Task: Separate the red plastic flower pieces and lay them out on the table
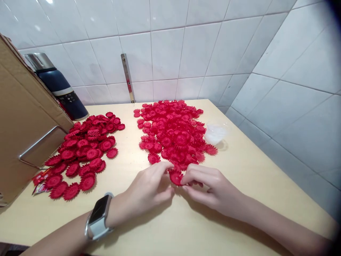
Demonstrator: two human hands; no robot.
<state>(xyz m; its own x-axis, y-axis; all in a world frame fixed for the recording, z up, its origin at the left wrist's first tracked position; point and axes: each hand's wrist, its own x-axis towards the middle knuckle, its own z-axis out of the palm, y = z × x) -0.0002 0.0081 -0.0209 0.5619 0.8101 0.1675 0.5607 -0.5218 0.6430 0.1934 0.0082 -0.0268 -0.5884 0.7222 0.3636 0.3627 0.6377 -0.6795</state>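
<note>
A small red flower-shaped piece with a toothed edge is pinched at its right side between the thumb and fingers of my right hand. My left hand, with a watch on the wrist, is at the flower's left side. Its fingers and thumb are apart, curved around that side, and the index fingertip is close to the flower's upper edge. Just beyond both hands spreads a big heap of loose red flower pieces. To the left lies another pile of red flowers, which look thicker, like stacked layers.
At the left edge stand a cardboard box with a metal wire stand and a dark blue bottle. Small wrappers lie by the left pile. Clear plastic sits right of the heap. A tiled wall backs the table.
</note>
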